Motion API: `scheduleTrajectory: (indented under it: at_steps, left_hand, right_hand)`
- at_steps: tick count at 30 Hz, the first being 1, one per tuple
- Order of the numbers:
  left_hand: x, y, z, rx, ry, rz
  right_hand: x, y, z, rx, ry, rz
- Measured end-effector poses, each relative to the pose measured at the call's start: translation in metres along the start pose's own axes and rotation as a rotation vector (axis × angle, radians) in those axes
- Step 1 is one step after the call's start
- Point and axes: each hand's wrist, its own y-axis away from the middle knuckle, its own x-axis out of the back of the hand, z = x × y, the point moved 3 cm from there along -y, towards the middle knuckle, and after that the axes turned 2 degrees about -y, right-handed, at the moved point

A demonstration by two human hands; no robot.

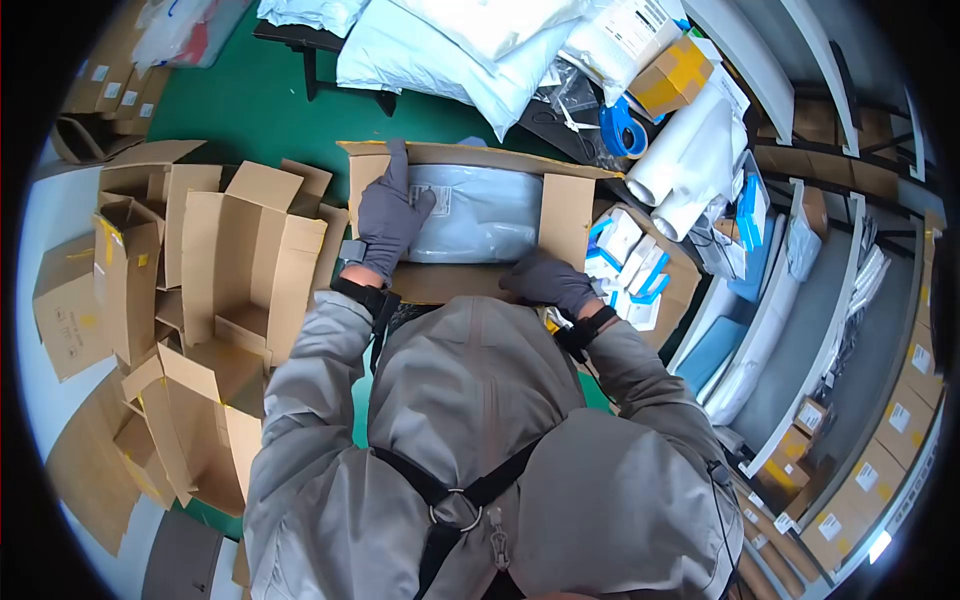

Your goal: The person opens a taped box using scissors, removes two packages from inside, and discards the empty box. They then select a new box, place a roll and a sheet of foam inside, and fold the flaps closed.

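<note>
An unfolded cardboard box (567,222) sits in front of me with its flaps up. Inside lies a package in pale grey-blue plastic (485,220) with a white label. My left hand (392,215), in a dark grey glove, rests over the box's left end; its fingers are stretched toward the far wall and its thumb points over the package. At the near right edge of the box, my right hand (552,283), gloved too, has its fingers curled at the near flap. Part of the near flap is hidden by that hand and my jacket.
Empty cardboard boxes (235,250) are piled on the left. Behind, a dark table carries plastic mailers (430,65), scissors (572,122) and a blue tape roll (622,130). White rolls (690,165) and small white-and-blue boxes (630,262) lie right, before shelves (800,380).
</note>
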Motion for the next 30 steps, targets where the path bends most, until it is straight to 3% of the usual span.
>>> scheduleTrajectory:
  at_steps: [3,7,10,15,18,23,26,30]
  left_hand:
    - [-0.013,-0.004,-0.008,-0.066,-0.062,0.002]
    - [-0.024,-0.002,-0.022,-0.157,-0.121,0.054]
    - [-0.021,-0.001,-0.027,-0.186,-0.108,0.075]
    - [-0.018,0.016,-0.019,-0.129,-0.089,0.084]
    - [-0.016,0.023,-0.015,-0.053,-0.018,0.078]
    - [-0.018,0.032,-0.006,0.028,-0.001,0.082]
    - [-0.026,0.033,0.000,0.121,-0.004,0.119]
    - [-0.028,0.031,0.005,0.036,0.056,0.235]
  right_hand:
    - [-0.024,-0.016,0.004,-0.065,0.028,-0.049]
    - [-0.031,-0.055,0.002,-0.164,0.249,0.126]
    - [-0.061,-0.117,0.026,-0.025,0.575,0.348]
    - [-0.023,-0.122,0.015,0.201,0.593,0.141]
    - [-0.034,-0.162,0.040,0.245,0.669,0.328]
    - [-0.065,-0.225,0.056,0.217,0.646,0.227]
    - [-0.061,-0.212,0.065,0.345,0.612,0.273]
    - [-0.016,-0.174,0.051,0.313,0.465,0.293]
